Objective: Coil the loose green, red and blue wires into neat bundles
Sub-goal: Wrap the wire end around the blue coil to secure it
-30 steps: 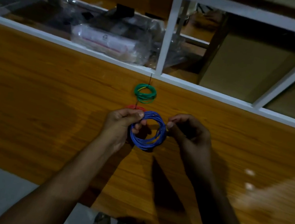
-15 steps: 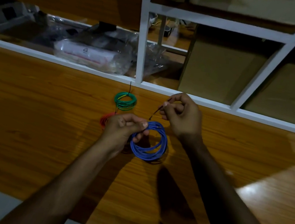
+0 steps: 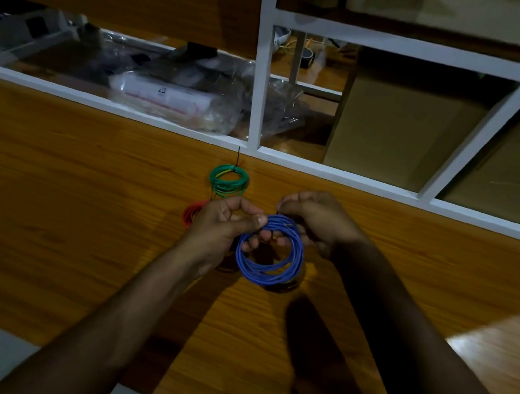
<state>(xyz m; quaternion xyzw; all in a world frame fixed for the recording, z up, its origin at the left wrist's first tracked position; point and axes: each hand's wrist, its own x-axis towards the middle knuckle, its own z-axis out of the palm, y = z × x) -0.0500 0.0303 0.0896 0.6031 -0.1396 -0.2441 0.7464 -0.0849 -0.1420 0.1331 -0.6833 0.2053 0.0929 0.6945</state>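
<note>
item 1: wooden table (image 3: 74,216), orange-brown grain, running across the whole view; dim light, with a pale glare patch at the near right.

item 2: left hand (image 3: 222,225), forearm entering from the lower left. fingers curled, thumb and fingers pinching the upper left part of the blue coil.

item 3: blue wire coil (image 3: 268,268), several loops in a neat ring, held between both hands just above the table, its shadow on the wood beneath.

item 4: right hand (image 3: 320,223), forearm entering from the lower right. fingers curled and pressed together, fingertips at the upper right rim of the blue coil; they seem to pinch something thin there, but what it is cannot be told.

item 5: red wire coil (image 3: 191,214), lying on the table just left of the left hand and mostly hidden behind it.

item 6: green wire coil (image 3: 229,181), neat ring with a yellow streak, lying on the table just beyond the hands; a thin dark tie tail (image 3: 238,156) stands up from its far edge.

item 7: white shelf frame (image 3: 259,92), along the table's far edge.

item 8: clear plastic bag (image 3: 178,100), behind the frame at left, contents indistinct.

item 9: cardboard boxes (image 3: 398,131), behind the frame at right.
</note>
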